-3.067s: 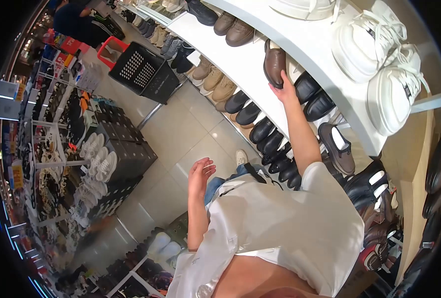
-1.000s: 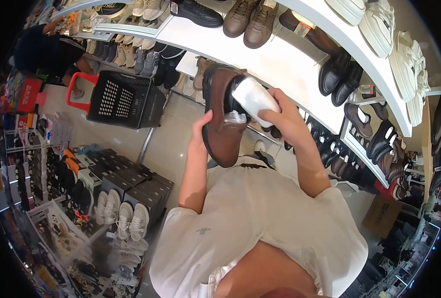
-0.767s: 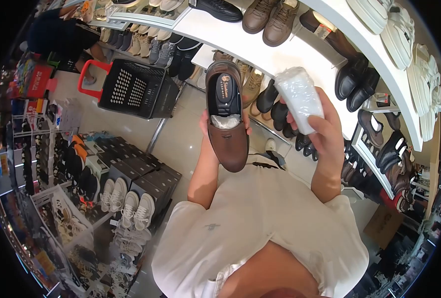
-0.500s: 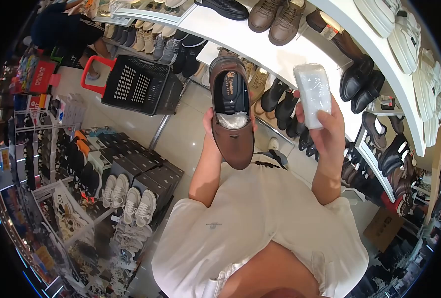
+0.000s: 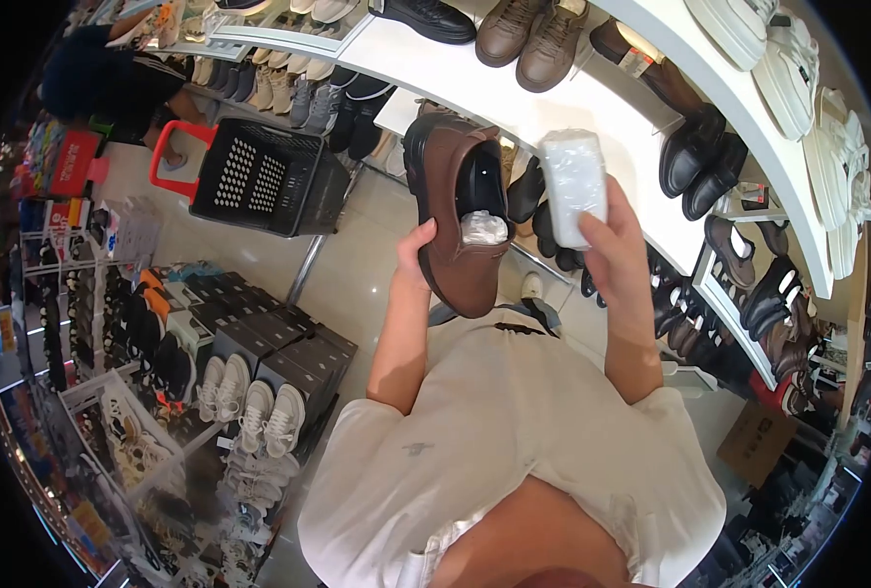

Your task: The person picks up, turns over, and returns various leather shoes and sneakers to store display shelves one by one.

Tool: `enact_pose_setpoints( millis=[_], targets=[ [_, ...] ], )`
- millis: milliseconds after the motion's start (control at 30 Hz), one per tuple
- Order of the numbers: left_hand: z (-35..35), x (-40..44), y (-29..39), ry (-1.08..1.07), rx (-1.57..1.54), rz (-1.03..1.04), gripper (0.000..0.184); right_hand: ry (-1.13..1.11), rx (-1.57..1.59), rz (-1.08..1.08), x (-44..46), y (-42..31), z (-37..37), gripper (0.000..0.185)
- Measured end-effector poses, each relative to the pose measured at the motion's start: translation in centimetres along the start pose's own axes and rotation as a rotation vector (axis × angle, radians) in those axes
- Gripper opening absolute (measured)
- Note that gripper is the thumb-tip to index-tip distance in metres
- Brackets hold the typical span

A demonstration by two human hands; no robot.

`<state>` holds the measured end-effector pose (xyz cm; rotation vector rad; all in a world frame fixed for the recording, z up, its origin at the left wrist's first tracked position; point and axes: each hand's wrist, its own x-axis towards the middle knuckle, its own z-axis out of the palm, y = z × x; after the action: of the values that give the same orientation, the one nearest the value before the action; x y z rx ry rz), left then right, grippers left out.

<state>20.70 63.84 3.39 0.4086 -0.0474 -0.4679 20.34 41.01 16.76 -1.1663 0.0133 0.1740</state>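
While the left hand holds the brown shoe in front of the chest, the right hand holds a white wrapped packet just to its right. The left hand is curled around the middle of the shoe, its thumb lying against the outer side by the sole; the other fingers are hidden, probably bearing the weight from underneath. The toe points near and the heel far, and the shoe leans so its opening turns to the right, which seems to give a clearer look inside, where crumpled wrapping sits toward the toe. The right hand pinches the packet's near end, thumb over the front and fingers mostly behind, which leaves its far end free and keeps it apart from the shoe. Beyond them, the white shelf bears laced brown shoes side by side, likely paired for display. A black shopping basket stands to the far left, and boxes are stacked to the left, pale sneakers beside them.
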Motion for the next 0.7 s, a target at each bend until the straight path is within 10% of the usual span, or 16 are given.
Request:
enact_pose_setpoints(
  millis=[400,700],
  targets=[
    [1.6,0.0,0.0,0.123,0.303,-0.002,0.077,0.207,-0.338,-0.253,1.0,5.3,2.9,0.062],
    [1.4,0.0,0.0,0.117,0.388,0.013,0.07,0.072,-0.879,0.039,1.1,2.7,3.0,0.069]
  ],
)
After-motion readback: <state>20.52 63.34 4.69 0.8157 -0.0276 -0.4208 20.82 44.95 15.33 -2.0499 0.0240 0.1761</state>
